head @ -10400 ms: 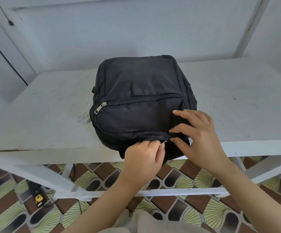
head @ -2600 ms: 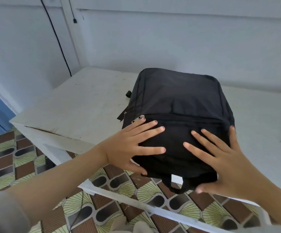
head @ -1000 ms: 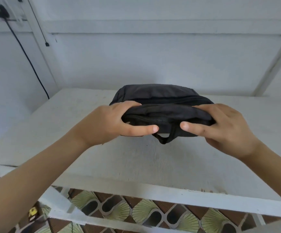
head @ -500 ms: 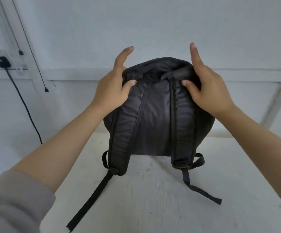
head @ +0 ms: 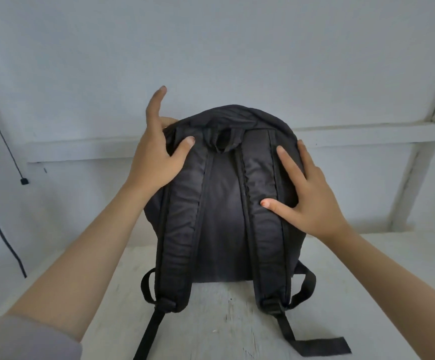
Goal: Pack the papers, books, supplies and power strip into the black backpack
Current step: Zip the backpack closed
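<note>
Atop table [head: 211, 323] — left hand [head: 156, 159] grips upright backpack [head: 221, 209], right hand [head: 312, 203] presses.

white table [head: 224, 323], paint pretty scuffed and speckled. pale wall [head: 237, 48] behind it with a white rail [head: 354, 133] running across and a slanted white post [head: 419, 157] on the right. thick black cable [head: 3, 237] hangs down the left side, small black clip [head: 24, 181] just above.

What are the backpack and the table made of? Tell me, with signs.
The backpack looks like matte black woven synthetic, perhaps nylon or polyester: soft creases along its padded straps. The table seems white-painted wood, dull, with scuffs and dark chips.
</note>
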The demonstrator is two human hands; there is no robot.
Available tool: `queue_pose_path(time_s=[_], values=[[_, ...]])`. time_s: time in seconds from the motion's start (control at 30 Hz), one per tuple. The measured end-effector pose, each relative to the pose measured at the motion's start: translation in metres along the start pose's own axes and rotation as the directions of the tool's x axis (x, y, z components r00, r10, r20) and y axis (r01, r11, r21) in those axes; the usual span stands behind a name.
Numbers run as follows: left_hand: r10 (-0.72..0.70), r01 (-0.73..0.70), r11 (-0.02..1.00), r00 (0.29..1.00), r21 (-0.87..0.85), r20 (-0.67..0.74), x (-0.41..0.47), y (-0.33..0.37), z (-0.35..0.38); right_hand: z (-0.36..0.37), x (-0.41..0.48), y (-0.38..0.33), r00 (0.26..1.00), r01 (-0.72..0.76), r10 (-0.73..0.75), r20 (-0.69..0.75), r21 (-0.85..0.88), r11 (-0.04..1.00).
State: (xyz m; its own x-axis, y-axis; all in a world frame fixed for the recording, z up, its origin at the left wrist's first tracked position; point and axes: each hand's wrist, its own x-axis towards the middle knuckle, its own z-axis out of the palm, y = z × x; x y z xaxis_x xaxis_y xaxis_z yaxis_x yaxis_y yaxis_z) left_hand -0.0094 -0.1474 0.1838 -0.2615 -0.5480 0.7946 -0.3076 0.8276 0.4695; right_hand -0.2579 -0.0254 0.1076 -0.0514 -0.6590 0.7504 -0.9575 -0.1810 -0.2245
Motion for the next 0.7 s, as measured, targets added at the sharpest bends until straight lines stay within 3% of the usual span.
queue_pose_path(time_s=[0.23, 0.37, 0.47, 0.6, 0.7], values=[[-0.234, 0.253, 0.964, 0.953, -0.083, 0.190, -0.037, -0.028, 0.007, 0.024, 0.031, 0.012, 0.983, -0.184, 0.184, 0.008, 0.097, 0.978], [-0.305, 0.313, 0.950, 0.930, -0.009, 0.206, -0.053, -0.060, 0.034, 0.048, 0.051, 0.018, 0.969, -0.248, 0.247, 0.017, 0.033, 0.968], [-0.423, 0.440, 0.892, 0.893, -0.102, 0.155, -0.052, -0.077, 0.051, 0.065, 0.052, 0.032, 0.969, -0.245, 0.236, 0.070, 0.209, 0.947], [-0.522, 0.534, 0.822, 0.846, -0.197, 0.111, -0.046, -0.093, 0.068, 0.083, 0.037, 0.044, 0.943, -0.328, 0.318, 0.102, 0.459, 0.826], [-0.559, 0.563, 0.796, 0.824, -0.222, 0.088, -0.041, -0.104, 0.075, 0.089, 0.031, 0.048, 0.883, -0.438, 0.441, 0.159, 0.616, 0.655]])
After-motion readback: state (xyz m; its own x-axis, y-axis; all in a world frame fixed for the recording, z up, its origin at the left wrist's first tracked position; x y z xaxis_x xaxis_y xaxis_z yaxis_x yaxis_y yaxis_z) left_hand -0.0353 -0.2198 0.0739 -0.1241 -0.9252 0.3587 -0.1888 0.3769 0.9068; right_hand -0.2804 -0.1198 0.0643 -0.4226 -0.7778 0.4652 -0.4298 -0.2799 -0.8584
